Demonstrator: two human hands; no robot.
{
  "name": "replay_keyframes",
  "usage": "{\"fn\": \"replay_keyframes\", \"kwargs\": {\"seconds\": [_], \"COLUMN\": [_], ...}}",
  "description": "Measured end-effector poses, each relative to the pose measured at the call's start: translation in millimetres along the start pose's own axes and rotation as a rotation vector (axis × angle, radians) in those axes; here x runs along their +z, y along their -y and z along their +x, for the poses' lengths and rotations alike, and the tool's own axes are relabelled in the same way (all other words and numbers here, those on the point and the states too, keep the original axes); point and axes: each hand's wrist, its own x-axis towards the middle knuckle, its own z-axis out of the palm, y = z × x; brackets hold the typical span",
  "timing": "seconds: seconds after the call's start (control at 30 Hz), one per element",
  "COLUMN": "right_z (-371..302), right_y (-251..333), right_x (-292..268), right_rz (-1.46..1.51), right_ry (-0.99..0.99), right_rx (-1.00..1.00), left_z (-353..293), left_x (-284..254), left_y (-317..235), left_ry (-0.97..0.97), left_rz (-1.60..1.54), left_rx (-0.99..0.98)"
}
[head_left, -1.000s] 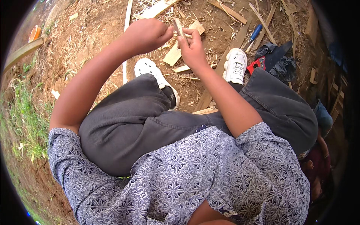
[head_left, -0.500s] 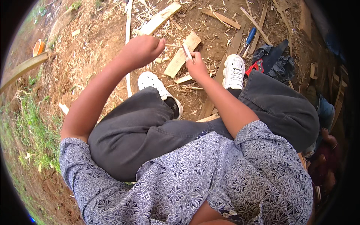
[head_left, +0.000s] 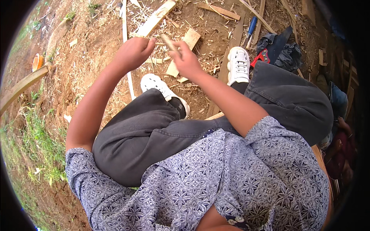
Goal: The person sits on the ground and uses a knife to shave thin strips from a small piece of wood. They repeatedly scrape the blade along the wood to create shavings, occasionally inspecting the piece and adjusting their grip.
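Note:
My left hand (head_left: 133,54) is closed around a thin wooden stick (head_left: 159,44), whose end juts out toward the right hand. Just across from it, my right hand (head_left: 186,61) grips a narrow, flat, tan piece (head_left: 168,41), blurred so that its kind is unclear. The flat piece slants up and left, its upper part crossing or touching the stick; which of the two, I cannot tell. Both hands are held in front of my white clogs (head_left: 239,66). Beyond the right hand a pale flat board (head_left: 191,38) lies on the ground.
Wood shavings and several strips litter the dirt. Near my right foot lie a blue-handled tool (head_left: 252,26), a red handle (head_left: 262,57) and a black plastic bag (head_left: 288,57). A curved wooden beam (head_left: 24,87) is at left, by an orange round object (head_left: 37,62). Another person (head_left: 341,144) sits at right.
My right hand has moved left, closer to the left hand, and the flat piece in it has swung over the stick. The left hand has shifted slightly left and down.

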Motion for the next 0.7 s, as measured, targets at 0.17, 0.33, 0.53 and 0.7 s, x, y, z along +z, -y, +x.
{"fn": "replay_keyframes", "kwargs": {"seconds": [0.17,0.33,0.53,0.7], "right_z": [1,-14,-1,14], "right_y": [-32,-46,-81,-64], "right_x": [15,22,-2,1], "right_rz": [-0.054,-0.051,-0.053,-0.062], "right_ry": [-0.021,0.109,-0.207,-0.329], "right_rx": [0.098,0.263,0.204,0.351], "left_z": [8,17,15,15], "left_x": [11,7,3,4], "left_y": [5,-2,19,24], "left_ry": [-0.063,-0.033,-0.081,-0.052], "left_rz": [0.007,0.058,-0.010,-0.041], "left_rx": [0.018,0.063,0.001,0.034]}}
